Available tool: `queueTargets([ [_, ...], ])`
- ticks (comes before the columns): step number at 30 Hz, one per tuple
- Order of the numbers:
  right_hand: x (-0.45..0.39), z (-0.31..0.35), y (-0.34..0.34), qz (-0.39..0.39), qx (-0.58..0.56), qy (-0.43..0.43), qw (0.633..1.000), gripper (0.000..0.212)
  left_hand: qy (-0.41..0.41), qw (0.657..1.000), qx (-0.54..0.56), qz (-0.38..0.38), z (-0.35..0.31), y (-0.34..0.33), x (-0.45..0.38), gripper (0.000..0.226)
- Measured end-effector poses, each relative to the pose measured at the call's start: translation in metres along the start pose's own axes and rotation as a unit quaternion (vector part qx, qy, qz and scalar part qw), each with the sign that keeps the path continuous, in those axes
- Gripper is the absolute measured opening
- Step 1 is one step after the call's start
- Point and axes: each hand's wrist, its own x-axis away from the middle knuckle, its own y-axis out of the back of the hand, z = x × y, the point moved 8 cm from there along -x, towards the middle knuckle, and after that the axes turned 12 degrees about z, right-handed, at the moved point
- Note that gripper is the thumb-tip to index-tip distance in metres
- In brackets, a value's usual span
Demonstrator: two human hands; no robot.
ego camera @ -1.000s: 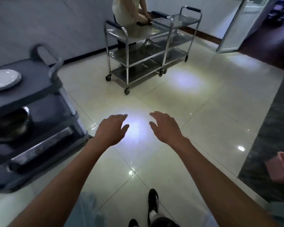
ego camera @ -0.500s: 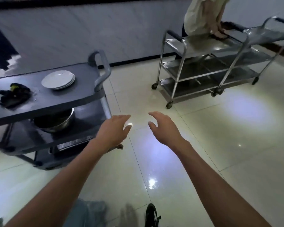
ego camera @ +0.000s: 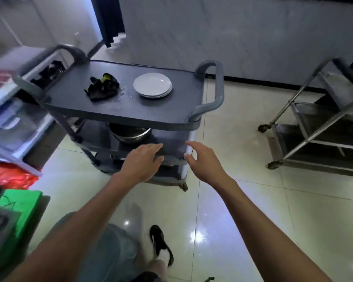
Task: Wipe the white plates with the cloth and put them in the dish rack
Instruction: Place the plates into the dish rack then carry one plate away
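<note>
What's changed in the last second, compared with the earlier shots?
The view swung left: the grey cart with plates and cloth now sits ahead, the steel cart off right. Both hands, left and right, stay open, holding nothing.

Grey plastic three-shelf cart (ego camera: pixel 118 110) at frame centre.
A metal bowl (ego camera: pixel 130 133) sits on its middle shelf; a stainless steel trolley (ego camera: pixel 318 127) stands at right, a green plastic block (ego camera: pixel 20 208) lower left.
</note>
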Motion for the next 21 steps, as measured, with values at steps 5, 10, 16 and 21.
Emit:
queueTargets([
  [5, -0.087, 0.029, -0.002, 0.030, -0.003, 0.008, 1.000, 0.047, 0.034, 0.998, 0.027, -0.038, 0.055, 0.038, -0.050, 0.051],
  [10, -0.154, 0.041, 0.003, 0.048, -0.023, 0.005, 0.999, 0.049, 0.057, 0.996, 0.047, -0.048, 0.094, 0.073, -0.099, 0.050],
  [16, -0.226, 0.029, 0.013, 0.064, -0.059, -0.030, 0.996, 0.054, 0.087, 0.993, 0.072, -0.027, 0.119, 0.091, -0.161, 0.053],
  [21, -0.297, 0.013, 0.025, 0.067, -0.084, -0.041, 0.993, 0.056, 0.098, 0.992, 0.080, -0.009, 0.136, 0.097, -0.230, 0.056],
])
